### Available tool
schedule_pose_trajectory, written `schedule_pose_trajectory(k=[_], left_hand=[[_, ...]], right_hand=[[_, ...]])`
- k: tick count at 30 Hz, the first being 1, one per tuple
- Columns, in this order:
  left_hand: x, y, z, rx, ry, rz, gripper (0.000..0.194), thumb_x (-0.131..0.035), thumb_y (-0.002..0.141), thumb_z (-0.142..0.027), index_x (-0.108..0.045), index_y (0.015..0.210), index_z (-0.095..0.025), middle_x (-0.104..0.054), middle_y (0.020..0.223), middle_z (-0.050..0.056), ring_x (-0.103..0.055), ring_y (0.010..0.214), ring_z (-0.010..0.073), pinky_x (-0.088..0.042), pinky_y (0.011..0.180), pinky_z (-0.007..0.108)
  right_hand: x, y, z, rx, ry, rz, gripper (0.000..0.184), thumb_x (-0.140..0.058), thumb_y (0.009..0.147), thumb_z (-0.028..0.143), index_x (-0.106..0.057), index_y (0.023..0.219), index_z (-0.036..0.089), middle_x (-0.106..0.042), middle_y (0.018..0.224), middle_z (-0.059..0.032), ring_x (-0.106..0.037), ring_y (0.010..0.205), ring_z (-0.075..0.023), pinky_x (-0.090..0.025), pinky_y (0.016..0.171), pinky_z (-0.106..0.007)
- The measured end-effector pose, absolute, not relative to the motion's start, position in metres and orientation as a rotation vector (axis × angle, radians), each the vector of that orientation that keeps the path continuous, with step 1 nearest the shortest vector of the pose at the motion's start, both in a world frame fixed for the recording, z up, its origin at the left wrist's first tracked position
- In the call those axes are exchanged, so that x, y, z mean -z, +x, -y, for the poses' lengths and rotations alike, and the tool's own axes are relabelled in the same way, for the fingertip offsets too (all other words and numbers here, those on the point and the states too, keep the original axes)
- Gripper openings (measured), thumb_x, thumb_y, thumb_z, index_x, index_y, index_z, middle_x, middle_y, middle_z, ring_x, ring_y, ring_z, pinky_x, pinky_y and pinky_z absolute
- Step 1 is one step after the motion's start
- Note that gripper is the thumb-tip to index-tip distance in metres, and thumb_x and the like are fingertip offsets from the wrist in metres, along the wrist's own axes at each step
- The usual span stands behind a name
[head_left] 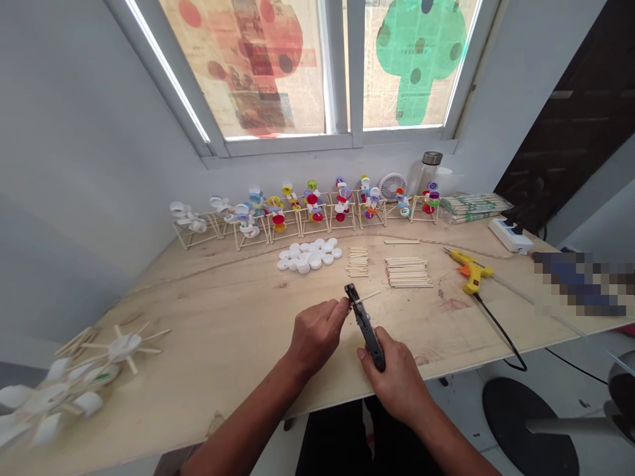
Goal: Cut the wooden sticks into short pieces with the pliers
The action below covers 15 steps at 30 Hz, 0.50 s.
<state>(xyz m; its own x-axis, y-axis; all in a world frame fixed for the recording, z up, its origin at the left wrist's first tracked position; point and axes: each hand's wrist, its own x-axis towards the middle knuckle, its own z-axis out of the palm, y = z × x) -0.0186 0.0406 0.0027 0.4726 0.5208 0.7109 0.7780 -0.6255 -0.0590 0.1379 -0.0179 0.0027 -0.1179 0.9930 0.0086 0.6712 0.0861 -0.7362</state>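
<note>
My right hand (pixel 391 373) grips the black handles of a pair of cutting pliers (pixel 367 327), their jaws pointing up and away from me. A thin wooden stick (pixel 368 297) sits across the jaws, and its free end points right. My left hand (pixel 317 334) is at the jaws, its fingertips pinching the near end of the stick. Beyond the hands lie a pile of white bottle caps (pixel 308 255) and two stacks of wooden sticks (pixel 357 262) (pixel 407 272) on the plywood board (pixel 223 330).
A yellow hot glue gun (pixel 471 271) lies to the right, with its black cord over the board's edge. Along the back stands a row of cap-and-stick models (pixel 305 211). Finished pinwheels (pixel 124 347) lie at the left. A power strip (pixel 508 236) sits back right.
</note>
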Motion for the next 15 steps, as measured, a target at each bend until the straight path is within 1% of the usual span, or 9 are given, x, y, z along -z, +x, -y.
schedule_pose_trajectory(k=[2,5,7,10,15], left_hand=[[-0.005,-0.019,-0.038,0.955,-2.39,1.116,0.013,-0.041,0.085,-0.014,-0.054,0.087,-0.013,-0.051,0.054,-0.002,-0.045,0.046,0.0086,-0.029,0.045,0.019],[-0.009,-0.019,-0.032,1.016,-2.509,1.184,0.015,-0.038,0.086,-0.016,-0.053,0.085,-0.015,-0.055,0.059,0.0,-0.052,0.052,0.0094,-0.035,0.049,0.018],[-0.014,-0.019,-0.029,1.067,-2.612,1.254,0.015,-0.037,0.087,-0.018,-0.052,0.085,-0.016,-0.056,0.061,-0.001,-0.052,0.053,0.0095,-0.036,0.05,0.018],[-0.024,-0.019,-0.026,1.113,-2.786,1.399,0.016,-0.035,0.088,-0.021,-0.049,0.084,-0.017,-0.053,0.06,-0.002,-0.047,0.049,0.0085,-0.035,0.049,0.018],[-0.04,-0.021,-0.026,1.205,-2.995,1.627,0.023,-0.034,0.089,-0.027,-0.044,0.07,-0.018,-0.04,0.054,-0.005,-0.036,0.046,0.0074,-0.031,0.047,0.018]], right_hand=[[-0.004,0.139,0.02,-0.831,-1.622,1.839,0.009,-0.046,0.078,0.029,-0.044,0.075,0.021,-0.059,0.062,0.001,-0.056,0.058,-0.0163,-0.034,0.054,-0.023],[-0.007,0.14,0.024,-0.863,-1.61,1.835,0.008,-0.047,0.078,0.029,-0.045,0.077,0.021,-0.061,0.063,0.0012,-0.057,0.059,-0.0168,-0.034,0.055,-0.024],[-0.009,0.141,0.026,-0.868,-1.608,1.835,0.007,-0.047,0.078,0.029,-0.046,0.079,0.021,-0.061,0.064,0.0014,-0.057,0.059,-0.0169,-0.035,0.055,-0.024],[-0.01,0.141,0.027,-0.859,-1.601,1.838,0.006,-0.047,0.078,0.027,-0.046,0.08,0.021,-0.061,0.065,0.0012,-0.058,0.06,-0.0169,-0.034,0.056,-0.024],[-0.011,0.142,0.024,-0.857,-1.583,1.866,0.006,-0.047,0.077,0.026,-0.047,0.08,0.021,-0.062,0.066,0.0004,-0.058,0.061,-0.0171,-0.034,0.056,-0.024]])
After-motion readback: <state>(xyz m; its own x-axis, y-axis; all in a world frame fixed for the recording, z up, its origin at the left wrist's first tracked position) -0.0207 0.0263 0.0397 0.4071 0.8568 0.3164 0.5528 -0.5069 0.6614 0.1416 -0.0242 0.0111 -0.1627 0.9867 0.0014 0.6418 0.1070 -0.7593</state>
